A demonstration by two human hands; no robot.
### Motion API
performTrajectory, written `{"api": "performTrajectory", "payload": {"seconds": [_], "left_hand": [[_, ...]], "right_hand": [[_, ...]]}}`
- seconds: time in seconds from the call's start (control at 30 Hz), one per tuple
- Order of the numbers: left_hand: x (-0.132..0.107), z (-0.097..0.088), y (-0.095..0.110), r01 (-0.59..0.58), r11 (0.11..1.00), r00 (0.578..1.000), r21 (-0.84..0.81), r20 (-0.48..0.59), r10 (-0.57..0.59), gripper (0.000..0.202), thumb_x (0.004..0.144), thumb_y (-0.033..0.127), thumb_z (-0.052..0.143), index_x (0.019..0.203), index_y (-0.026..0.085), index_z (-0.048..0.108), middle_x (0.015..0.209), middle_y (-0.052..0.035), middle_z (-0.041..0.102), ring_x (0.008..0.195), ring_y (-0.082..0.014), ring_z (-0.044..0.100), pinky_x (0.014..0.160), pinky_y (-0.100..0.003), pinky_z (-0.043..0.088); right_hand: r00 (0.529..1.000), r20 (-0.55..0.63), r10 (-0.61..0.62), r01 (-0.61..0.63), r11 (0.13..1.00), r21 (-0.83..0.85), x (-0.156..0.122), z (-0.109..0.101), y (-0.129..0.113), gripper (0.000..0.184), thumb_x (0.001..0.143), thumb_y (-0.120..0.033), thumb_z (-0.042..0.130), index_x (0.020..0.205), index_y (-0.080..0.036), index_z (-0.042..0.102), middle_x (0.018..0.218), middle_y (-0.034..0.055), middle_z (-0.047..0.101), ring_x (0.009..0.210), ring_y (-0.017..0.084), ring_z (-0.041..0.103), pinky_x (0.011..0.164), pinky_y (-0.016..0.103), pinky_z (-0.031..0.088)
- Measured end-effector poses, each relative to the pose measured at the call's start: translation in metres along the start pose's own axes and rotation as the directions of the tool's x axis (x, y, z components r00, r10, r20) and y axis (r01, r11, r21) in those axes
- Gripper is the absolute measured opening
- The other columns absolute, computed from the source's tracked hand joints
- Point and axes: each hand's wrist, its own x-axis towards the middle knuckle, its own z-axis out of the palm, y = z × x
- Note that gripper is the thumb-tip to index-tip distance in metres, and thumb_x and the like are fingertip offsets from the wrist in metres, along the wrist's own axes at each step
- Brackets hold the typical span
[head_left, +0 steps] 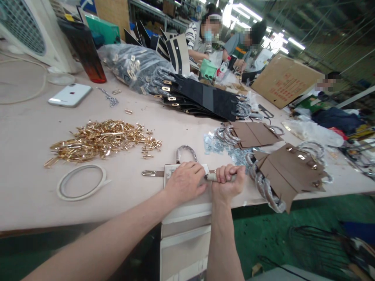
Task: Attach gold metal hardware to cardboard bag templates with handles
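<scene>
In my right hand is a hand tool with a pale, wrapped-looking handle, lying nearly level and pointing left. Its tip is hidden by my left hand, so its exact kind does not show. My left hand is closed over a handbag piece at the table's front edge, fingers pressed together and bent down. A plastic-wrapped handle stands up behind that piece. Out to the left sticks a brown strap with a metal plate. Whatever lies under my left fingers is hidden.
Left are a pile of gold metal fittings, a tape roll and a phone. Brown bag pieces lie right, near small clear-blue pieces. Black bag parts are stacked behind. Two co-workers sit at the back.
</scene>
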Motion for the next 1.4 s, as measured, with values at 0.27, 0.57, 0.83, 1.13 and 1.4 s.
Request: {"api": "performTrajectory", "payload": {"seconds": [0.27, 0.57, 0.83, 1.13, 1.4], "left_hand": [[0.002, -0.001, 0.002, 0.021, 1.000, 1.000, 0.010, -0.004, -0.021, 0.025, 0.092, 0.039, 0.069, 0.105, 0.020, 0.063, 0.112, -0.0080, 0.069, 0.116, -0.0292, 0.059, 0.097, -0.046, 0.049], [0.001, 0.006, -0.002, 0.091, 0.994, 0.995, -0.062, -0.038, -0.094, 0.049, 0.087, 0.039, 0.073, 0.127, 0.015, 0.059, 0.135, -0.0132, 0.065, 0.124, -0.0301, 0.058, 0.106, -0.044, 0.048], [-0.001, 0.010, 0.003, 0.130, 0.991, 0.990, 0.001, -0.045, -0.130, 0.065, 0.090, 0.047, 0.070, 0.144, 0.016, 0.053, 0.150, -0.0121, 0.059, 0.139, -0.0309, 0.049, 0.115, -0.047, 0.041], [0.002, 0.004, 0.003, 0.131, 0.991, 0.991, -0.008, -0.006, -0.131, 0.061, 0.089, 0.050, 0.071, 0.138, 0.016, 0.058, 0.145, -0.0108, 0.061, 0.134, -0.0314, 0.050, 0.112, -0.048, 0.044], [0.003, 0.005, 0.004, 0.121, 0.993, 0.992, 0.008, -0.018, -0.121, 0.057, 0.088, 0.050, 0.071, 0.132, 0.015, 0.060, 0.138, -0.0128, 0.063, 0.129, -0.0327, 0.052, 0.107, -0.049, 0.046]], "right_hand": [[0.987, 0.044, -0.153, 0.155, 0.985, -0.069, -0.006, 0.000, 0.015, 0.037, 0.098, -0.032, 0.053, 0.064, -0.020, 0.048, 0.049, -0.0102, 0.034, 0.034, 0.005, 0.026, 0.035, 0.017, 0.023], [0.994, 0.111, -0.023, 0.061, 0.932, -0.357, 0.008, 0.018, 0.027, 0.040, 0.098, -0.041, 0.060, 0.065, -0.020, 0.052, 0.047, -0.0098, 0.038, 0.035, 0.006, 0.034, 0.033, 0.018, 0.026], [0.995, 0.053, -0.083, 0.093, 0.967, -0.238, 0.000, 0.012, 0.015, 0.038, 0.098, -0.038, 0.058, 0.066, -0.021, 0.049, 0.050, -0.0102, 0.038, 0.036, 0.006, 0.034, 0.036, 0.018, 0.029], [0.975, 0.152, 0.164, -0.117, 0.953, -0.280, 0.039, 0.030, 0.021, 0.038, 0.090, -0.047, 0.068, 0.067, -0.021, 0.053, 0.044, -0.0113, 0.038, 0.032, 0.005, 0.030, 0.031, 0.016, 0.023], [0.937, 0.152, 0.315, -0.242, 0.897, -0.369, 0.043, 0.028, 0.033, 0.042, 0.086, -0.051, 0.072, 0.066, -0.021, 0.052, 0.042, -0.0129, 0.035, 0.031, 0.004, 0.028, 0.029, 0.015, 0.020]]}}
